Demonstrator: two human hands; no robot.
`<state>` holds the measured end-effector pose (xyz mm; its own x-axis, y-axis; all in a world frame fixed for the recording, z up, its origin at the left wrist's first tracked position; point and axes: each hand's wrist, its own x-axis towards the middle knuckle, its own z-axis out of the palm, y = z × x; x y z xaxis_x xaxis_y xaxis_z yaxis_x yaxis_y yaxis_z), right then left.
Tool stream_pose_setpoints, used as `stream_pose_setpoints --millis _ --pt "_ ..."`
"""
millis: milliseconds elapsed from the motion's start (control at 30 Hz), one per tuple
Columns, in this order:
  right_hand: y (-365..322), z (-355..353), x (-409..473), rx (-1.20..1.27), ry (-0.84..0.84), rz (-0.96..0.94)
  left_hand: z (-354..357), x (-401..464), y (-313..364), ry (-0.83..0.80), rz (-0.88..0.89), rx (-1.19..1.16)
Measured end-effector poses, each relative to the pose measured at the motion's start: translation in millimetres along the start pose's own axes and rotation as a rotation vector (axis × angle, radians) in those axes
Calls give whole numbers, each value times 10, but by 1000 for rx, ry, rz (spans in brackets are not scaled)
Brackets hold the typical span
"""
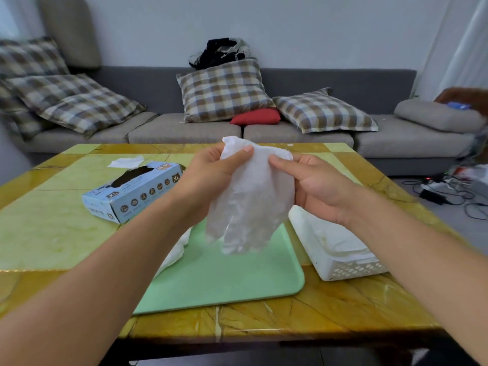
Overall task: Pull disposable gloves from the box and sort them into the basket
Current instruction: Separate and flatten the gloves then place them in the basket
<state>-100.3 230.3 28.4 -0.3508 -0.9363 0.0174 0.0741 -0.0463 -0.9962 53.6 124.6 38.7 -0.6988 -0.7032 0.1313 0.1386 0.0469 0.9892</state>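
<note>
A translucent white disposable glove (250,202) hangs fingers-down above the green tray (237,273). My left hand (211,178) pinches its cuff on the left and my right hand (314,183) pinches the cuff on the right. The blue glove box (132,191) marked XL lies on the table to the left, its dark opening facing up. A white perforated basket (340,252) with white gloves inside sits right of the tray, partly under my right forearm. More white glove material (175,249) lies on the tray's left edge, half hidden by my left forearm.
A loose white sheet (126,161) lies behind the box on the yellow-green table (52,233). A grey sofa (184,133) with plaid cushions stands beyond the table. Cables and a power strip (443,191) lie on the floor at the right.
</note>
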Motion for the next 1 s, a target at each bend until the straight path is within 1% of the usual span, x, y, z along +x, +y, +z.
stream_pose_setpoints --millis 167,233,300,367,467,533,600,733,767,833,900,1000 --pt "-599 -398 -196 -77 76 -118 449 216 314 -44 35 4" --pt "-785 -566 -262 -97 72 -136 643 316 392 -68 49 0" --pt "-870 -727 -306 -111 77 -100 800 396 419 -93 31 -9" --pt "-844 -897 -308 -118 119 -47 943 467 390 -113 -9 10" --pt "-739 -1057 -215 -82 192 15 1105 590 309 -102 -77 54" --pt "-727 -1150 -101 -75 213 3 1207 705 314 -78 -96 57" --pt "-786 -1214 23 -77 212 -97 1248 815 396 -69 -63 8" --pt "-997 -1379 199 -103 217 -384 1211 1025 575 -138 192 -123" --pt "-975 -1433 212 -124 217 -426 1207 1052 545 -172 234 -108" --pt "-790 -1529 195 -187 216 -428 1199 1081 320 -217 269 7" --pt "-438 -1648 133 -301 232 -358 1175 1055 -50 -239 265 181" --pt "175 -1821 -61 -588 224 -234 1107 909 -653 -325 207 405"
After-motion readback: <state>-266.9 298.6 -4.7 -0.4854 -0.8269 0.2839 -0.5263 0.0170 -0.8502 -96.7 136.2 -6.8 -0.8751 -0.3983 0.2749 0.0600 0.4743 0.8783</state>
